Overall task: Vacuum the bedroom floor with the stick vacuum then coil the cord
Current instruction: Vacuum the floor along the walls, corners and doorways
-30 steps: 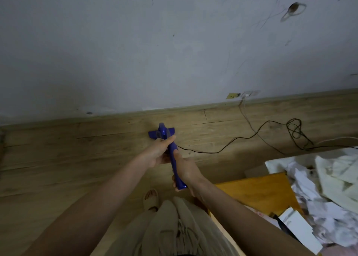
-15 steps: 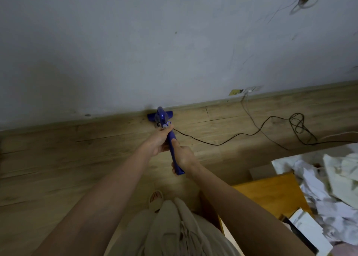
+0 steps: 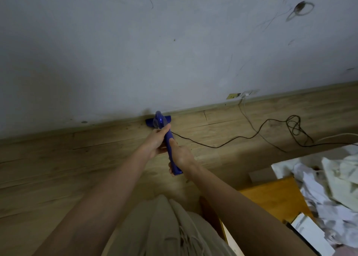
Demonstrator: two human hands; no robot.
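- Two hands hold the blue plastic stick vacuum (image 3: 170,149) at once: the left hand (image 3: 155,143) is wrapped around the upper body, and the right hand (image 3: 181,157) is closed around the handle nearer its end. I think this two-hand grip gives more control when pushing.
- The vacuum's wide blue floor head (image 3: 150,122) lies on the light wooden plank floor (image 3: 77,159), touching the skirting of the grey marked wall (image 3: 135,52), probably to clean the edge strip.
- The thin black power cord (image 3: 222,144) runs from the vacuum to the right over the floor, in loose loops, toward the wall socket (image 3: 246,94). It is not yet coiled, so vacuuming seems to be the present step.
- A yellow wooden table (image 3: 271,197) with crumpled white papers (image 3: 319,188) stands at the right.
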